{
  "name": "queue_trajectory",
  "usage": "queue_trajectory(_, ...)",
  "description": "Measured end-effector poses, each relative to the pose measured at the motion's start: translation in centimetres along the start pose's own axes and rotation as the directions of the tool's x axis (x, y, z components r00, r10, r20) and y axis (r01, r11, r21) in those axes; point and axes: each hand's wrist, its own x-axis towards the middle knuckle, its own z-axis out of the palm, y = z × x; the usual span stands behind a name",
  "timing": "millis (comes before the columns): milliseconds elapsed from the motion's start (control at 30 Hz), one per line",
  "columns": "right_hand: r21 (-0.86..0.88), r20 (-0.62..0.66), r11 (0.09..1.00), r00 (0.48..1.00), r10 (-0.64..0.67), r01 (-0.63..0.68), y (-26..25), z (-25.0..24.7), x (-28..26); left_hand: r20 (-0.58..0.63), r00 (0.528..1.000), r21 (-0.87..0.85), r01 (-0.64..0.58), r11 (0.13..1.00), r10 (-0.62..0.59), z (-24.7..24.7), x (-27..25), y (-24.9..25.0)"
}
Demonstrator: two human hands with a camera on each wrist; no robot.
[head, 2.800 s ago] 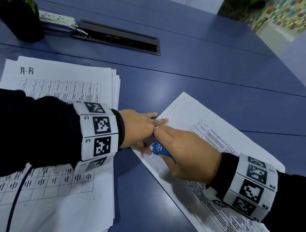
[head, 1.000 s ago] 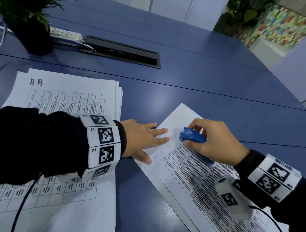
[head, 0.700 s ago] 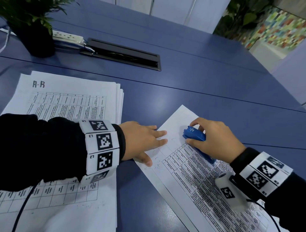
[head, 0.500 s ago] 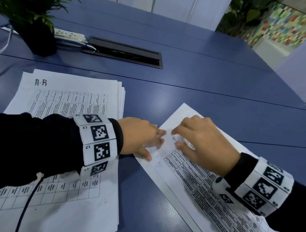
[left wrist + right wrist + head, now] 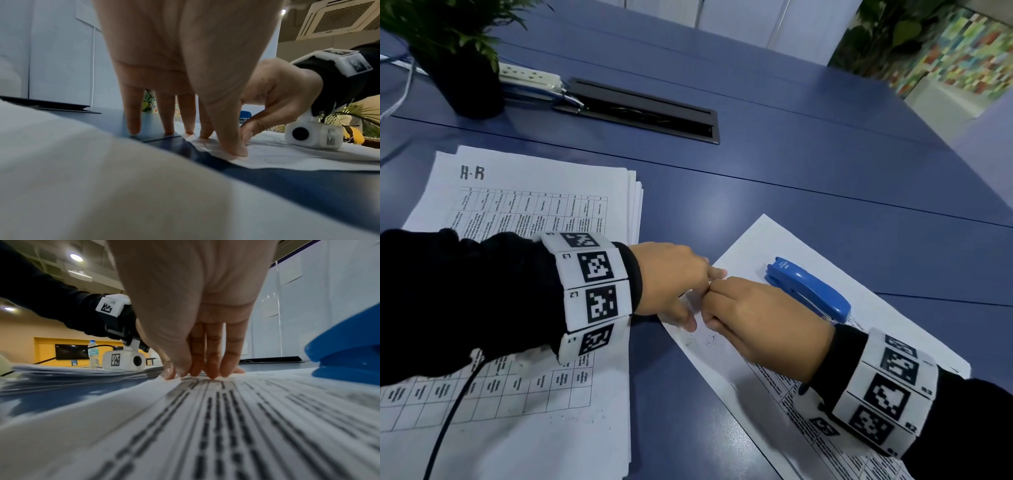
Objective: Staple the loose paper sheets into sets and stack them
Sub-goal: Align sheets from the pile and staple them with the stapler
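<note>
A printed paper set (image 5: 743, 246) lies slanted on the blue table (image 5: 808, 164). The blue stapler (image 5: 808, 289) lies on this set, free of both hands, and shows at the right edge of the right wrist view (image 5: 345, 353). My left hand (image 5: 688, 291) has straight fingers (image 5: 131, 120) standing on the table and the set's near corner, with the thumb pressing the paper edge. My right hand (image 5: 719, 308) touches that same corner (image 5: 222, 152) with its fingertips (image 5: 211, 369), right beside the left thumb. A thick stack of printed sheets (image 5: 534, 205) lies to the left under my left forearm.
A potted plant (image 5: 465, 78), a white power strip (image 5: 530, 75) and a black cable hatch (image 5: 640, 113) sit at the table's far left. A black cable (image 5: 448, 428) runs from my left wrist over the stack. A water bottle (image 5: 93, 352) stands far off.
My right hand pressed the stapler at the corner, carried it right, laid it on the sheet and let go. It has come back to the corner beside my left hand.
</note>
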Motion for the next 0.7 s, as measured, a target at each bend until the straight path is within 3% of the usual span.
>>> queue_trajectory(400, -0.343, 0.003, 0.939, 0.999, -0.035, 0.034, -2.6, 0.2, 0.3, 0.036, 0.999, 0.055, -0.002, 0.998, 0.000, 0.1, 0.3, -0.2)
queue_trajectory(500, -0.319, -0.021, 0.948, 1.000, -0.023, 0.015, -2.3, 0.0, 0.2, 0.040, 0.999, 0.076, -0.004, 0.997, 0.001, 0.0, 0.5, 0.0)
queue_trajectory(567, -0.212, -0.033, 0.977, 0.999, -0.007, -0.001, -1.5, 0.1, 0.0, 0.036, 0.999, 0.075, -0.004, 0.997, 0.001, 0.1, 0.4, -0.1)
queue_trajectory(700, -0.136, 0.014, 0.990, 0.999, 0.044, -0.042, -1.2, 0.1, 0.4, 0.012, 1.000, 0.054, -0.005, 0.999, 0.004, 0.2, 0.4, -0.3)
